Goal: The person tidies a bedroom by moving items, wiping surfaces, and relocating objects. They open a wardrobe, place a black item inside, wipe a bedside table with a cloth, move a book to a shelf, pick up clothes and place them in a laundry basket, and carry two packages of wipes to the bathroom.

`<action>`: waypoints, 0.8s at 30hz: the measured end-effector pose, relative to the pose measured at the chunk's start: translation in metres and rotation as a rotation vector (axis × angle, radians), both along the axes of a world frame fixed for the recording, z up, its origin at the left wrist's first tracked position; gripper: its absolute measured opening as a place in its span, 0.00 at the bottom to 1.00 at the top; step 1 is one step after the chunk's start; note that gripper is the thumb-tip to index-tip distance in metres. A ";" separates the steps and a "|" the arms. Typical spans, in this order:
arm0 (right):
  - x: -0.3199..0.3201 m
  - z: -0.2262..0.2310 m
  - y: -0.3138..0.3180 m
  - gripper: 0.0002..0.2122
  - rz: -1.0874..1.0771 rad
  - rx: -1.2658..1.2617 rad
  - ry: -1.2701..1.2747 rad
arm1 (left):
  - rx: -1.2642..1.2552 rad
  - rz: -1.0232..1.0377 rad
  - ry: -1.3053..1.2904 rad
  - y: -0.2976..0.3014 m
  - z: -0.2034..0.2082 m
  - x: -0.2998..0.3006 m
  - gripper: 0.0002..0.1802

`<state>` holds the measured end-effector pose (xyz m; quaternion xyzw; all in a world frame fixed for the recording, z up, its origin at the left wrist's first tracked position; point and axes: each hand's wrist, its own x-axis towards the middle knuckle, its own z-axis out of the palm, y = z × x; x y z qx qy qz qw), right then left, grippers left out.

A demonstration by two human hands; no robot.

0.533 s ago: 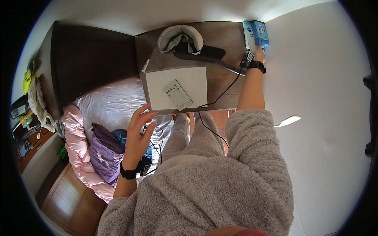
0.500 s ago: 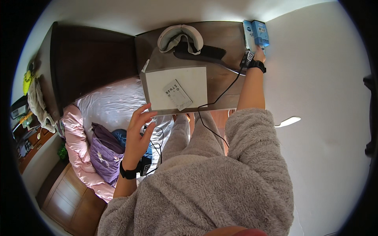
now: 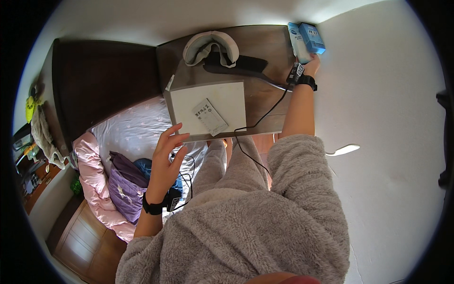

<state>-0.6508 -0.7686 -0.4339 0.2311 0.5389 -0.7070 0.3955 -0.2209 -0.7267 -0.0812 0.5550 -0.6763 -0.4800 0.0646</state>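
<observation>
My right hand point(image 3: 311, 65) reaches to the far right corner of the desktop. Its fingers close at the near end of a blue box point(image 3: 311, 39), partly hidden from sight. Beside that box, and partly under it, lies a blue-and-white soft packet point(image 3: 298, 45), its near end close to the hand. My left hand point(image 3: 166, 158) hangs in front of the desk's near edge, fingers apart and holding nothing. Closest to it is a white flat board or box point(image 3: 184, 113), with a pale printed card or booklet point(image 3: 210, 117) lying tilted on top.
A white-grey headband-like device point(image 3: 230, 42) and a dark brush point(image 3: 243, 65) lie at the back of the desk point(image 3: 267, 102). A black cable point(image 3: 262, 116) runs from my right wrist. Left is a bed point(image 3: 137, 118) with a purple cushion point(image 3: 125, 189); a wall point(image 3: 388, 104) stands right.
The blue box and the packet have turned slightly, their near ends shifting right with my right hand. My left hand keeps its pose. The whole view has shifted a little.
</observation>
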 end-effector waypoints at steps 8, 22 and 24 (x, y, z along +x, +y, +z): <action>-0.021 0.002 -0.011 0.23 0.190 -0.069 0.185 | 0.016 0.027 0.006 0.009 -0.006 0.002 0.15; 0.112 0.143 0.093 0.22 0.143 -0.305 0.015 | 0.302 -0.087 -0.085 0.019 -0.011 0.024 0.30; 0.158 0.190 0.120 0.20 0.307 -0.333 -0.086 | 0.372 -0.030 -0.063 0.029 -0.018 0.019 0.32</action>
